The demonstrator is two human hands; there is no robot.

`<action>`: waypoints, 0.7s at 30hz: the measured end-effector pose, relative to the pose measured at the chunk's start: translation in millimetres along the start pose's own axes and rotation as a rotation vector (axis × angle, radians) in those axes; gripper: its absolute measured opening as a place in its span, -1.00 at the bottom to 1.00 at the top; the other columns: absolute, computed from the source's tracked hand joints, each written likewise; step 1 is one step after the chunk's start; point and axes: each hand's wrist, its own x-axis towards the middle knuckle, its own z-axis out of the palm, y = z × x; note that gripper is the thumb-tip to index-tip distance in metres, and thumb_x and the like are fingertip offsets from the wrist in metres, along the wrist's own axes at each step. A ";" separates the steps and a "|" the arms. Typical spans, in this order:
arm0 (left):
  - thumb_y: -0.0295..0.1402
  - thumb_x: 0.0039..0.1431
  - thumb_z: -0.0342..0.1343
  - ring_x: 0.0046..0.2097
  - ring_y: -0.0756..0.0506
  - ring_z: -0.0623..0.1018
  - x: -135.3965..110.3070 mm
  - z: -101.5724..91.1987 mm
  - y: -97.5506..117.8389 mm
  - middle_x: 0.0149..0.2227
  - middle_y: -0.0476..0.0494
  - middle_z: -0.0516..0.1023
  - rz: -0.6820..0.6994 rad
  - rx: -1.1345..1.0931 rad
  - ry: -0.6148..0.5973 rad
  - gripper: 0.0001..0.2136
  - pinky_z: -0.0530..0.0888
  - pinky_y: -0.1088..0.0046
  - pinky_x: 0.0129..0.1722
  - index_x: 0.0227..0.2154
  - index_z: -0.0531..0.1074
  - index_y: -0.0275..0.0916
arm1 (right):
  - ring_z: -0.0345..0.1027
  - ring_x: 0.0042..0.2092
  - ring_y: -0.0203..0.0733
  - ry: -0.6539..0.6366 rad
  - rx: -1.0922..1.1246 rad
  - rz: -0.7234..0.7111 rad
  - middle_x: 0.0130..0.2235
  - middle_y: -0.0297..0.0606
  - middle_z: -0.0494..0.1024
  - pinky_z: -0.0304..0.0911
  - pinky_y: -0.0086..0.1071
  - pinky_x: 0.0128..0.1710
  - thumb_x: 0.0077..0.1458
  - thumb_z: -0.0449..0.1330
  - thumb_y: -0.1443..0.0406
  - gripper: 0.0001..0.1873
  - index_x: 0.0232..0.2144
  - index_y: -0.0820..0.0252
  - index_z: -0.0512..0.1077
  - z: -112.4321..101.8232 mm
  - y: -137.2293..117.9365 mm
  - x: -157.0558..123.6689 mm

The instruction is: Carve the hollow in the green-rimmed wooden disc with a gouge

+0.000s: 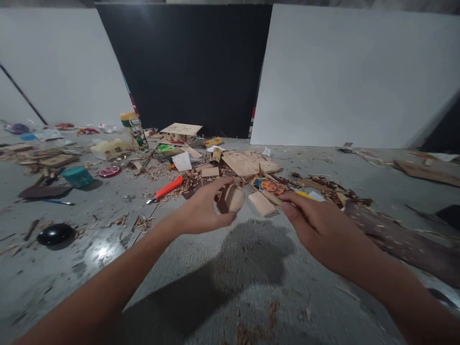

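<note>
In the head view, the left hand (204,211) is curling its fingers around a small rounded piece of pale wood (232,197), holding it up just above the grey surface (223,287). The right hand (309,215) is closing on a thin stick-like tool (275,197), but blur is hiding what it is. It looks like carving is going on. Next, the tool tip likely needs lining up carefully on the wood. An orange-handled knife (168,188) is lying nearby among wood shavings (187,179).

A makeshift woodcraft workspace on a concrete floor

Pale flat wooden boards (249,162), scattered curled wood shavings (187,182) and an orange-handled utility knife (166,189) litter the grey concrete floor (230,287) mid-frame; white and black backdrop panels (187,67) lean behind.
</note>
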 end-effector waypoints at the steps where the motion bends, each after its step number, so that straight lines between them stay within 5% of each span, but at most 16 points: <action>1: -0.29 -0.07 0.20 0.05 -0.34 0.47 1.1 -1.1 -0.5 0.11 -0.35 0.42 -0.040 -0.214 0.001 -0.36 0.43 0.06 0.00 0.15 0.30 -0.27 | 0.55 -0.26 0.09 0.008 0.016 0.017 -0.21 -0.03 0.66 0.36 -0.11 -0.33 0.33 -0.14 0.17 -0.54 -0.13 0.24 0.51 1.1 0.1 -0.2; 4: -0.34 -0.13 0.08 0.04 -0.33 0.49 2.6 -2.7 1.7 0.01 -0.29 0.50 -0.169 -0.897 0.005 -0.56 0.49 0.08 -0.05 -0.09 0.43 -0.26 | 0.53 -0.31 0.05 0.029 0.088 0.041 -0.26 -0.04 0.63 0.31 -0.18 -0.41 0.33 -0.16 0.16 -0.59 -0.14 0.22 0.42 4.2 -3.3 -1.6; 6: -0.41 -0.16 0.09 0.04 -0.31 0.50 2.0 -1.9 7.5 -0.07 -0.26 0.54 -0.222 -1.131 0.024 -0.65 0.49 0.11 -0.02 -0.21 0.45 -0.27 | 0.52 -0.34 0.01 0.038 0.142 0.052 -0.29 -0.08 0.62 0.28 -0.22 -0.44 0.31 -0.13 0.14 -0.64 -0.13 0.19 0.37 5.9 -7.7 -2.4; 11: -0.56 -0.11 0.25 0.04 -0.25 0.53 -1.7 5.1 20.7 -0.12 -0.22 0.57 -0.246 -1.133 0.016 -0.62 0.46 0.19 0.06 -0.16 0.42 -0.27 | 0.44 -0.47 -0.11 0.048 0.255 0.076 -0.42 -0.23 0.56 0.22 -0.32 -0.52 0.21 0.07 0.08 -0.73 -0.19 0.13 0.32 10.7 -17.4 -2.9; 15: -0.54 -0.09 0.31 -0.03 -0.19 0.55 -5.5 13.5 20.3 -0.10 -0.21 0.56 -0.184 -1.113 -0.069 -0.56 0.50 0.31 -0.06 -0.08 0.41 -0.23 | 0.21 -0.62 -0.27 0.059 0.390 0.162 -0.59 -0.47 0.33 0.08 -0.41 -0.62 0.15 0.14 0.05 -0.72 -0.24 0.10 0.30 15.5 -19.1 -2.4; 18: -0.44 -0.08 0.38 -0.12 -0.11 0.55 -8.3 19.2 20.8 -0.12 -0.16 0.54 -0.186 -1.018 -0.099 -0.51 0.51 0.45 -0.19 -0.04 0.40 -0.20 | 0.14 -0.59 -0.31 0.016 0.521 0.184 -0.56 -0.47 0.29 0.06 -0.43 -0.62 0.15 0.16 0.03 -0.70 -0.24 0.11 0.32 17.0 -18.8 -0.1; 21: -0.39 -0.02 0.38 -0.09 -0.11 0.53 -9.7 21.8 23.8 -0.05 -0.15 0.49 -0.201 -0.945 -0.132 -0.48 0.56 0.35 -0.15 0.03 0.37 -0.15 | 0.16 -0.55 -0.30 0.003 0.585 0.175 -0.52 -0.43 0.32 0.10 -0.42 -0.59 0.18 0.14 0.05 -0.72 -0.24 0.13 0.36 15.6 -18.4 3.1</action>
